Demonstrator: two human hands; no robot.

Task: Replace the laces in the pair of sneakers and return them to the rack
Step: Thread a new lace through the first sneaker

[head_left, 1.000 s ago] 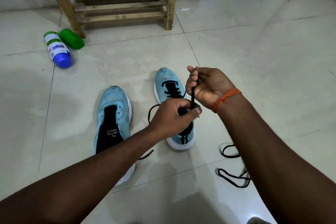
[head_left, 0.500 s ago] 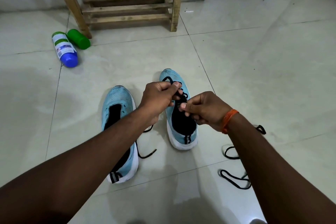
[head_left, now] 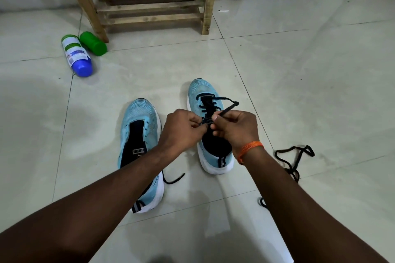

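1. A light-blue mesh sneaker with a white sole and dark lining (head_left: 204,94) stands on the pale tiled floor (head_left: 310,66) at the centre of the frame, toe towards the top edge.
2. A thin black lace (head_left: 228,109) crosses its front eyelets and rises in a loop to the right of the tongue.
3. The left hand (head_left: 182,129) is over the tongue, fingers curled in a narrow pinch on the lace.
4. The right hand (head_left: 236,129), just beside the left, pinches a strand of the same lace between thumb and forefinger. An orange thread bracelet (head_left: 249,148) circles its wrist.
5. A second light-blue sneaker without a lace (head_left: 139,117) stands left of centre, near the first one. The left forearm covers part of its heel.
6. A black lace end (head_left: 174,180) lies on the floor between the two heels.
7. A loose black lace in a tangle (head_left: 296,157) lies at the right of the frame, partly behind the right forearm.
8. A slatted wooden rack (head_left: 149,8) stands at the top centre, well apart from the sneakers.
9. At the upper left a white bottle with a blue cap (head_left: 76,55) and a green plastic bottle (head_left: 93,44) lie on their sides, touching each other, by the rack's leg.
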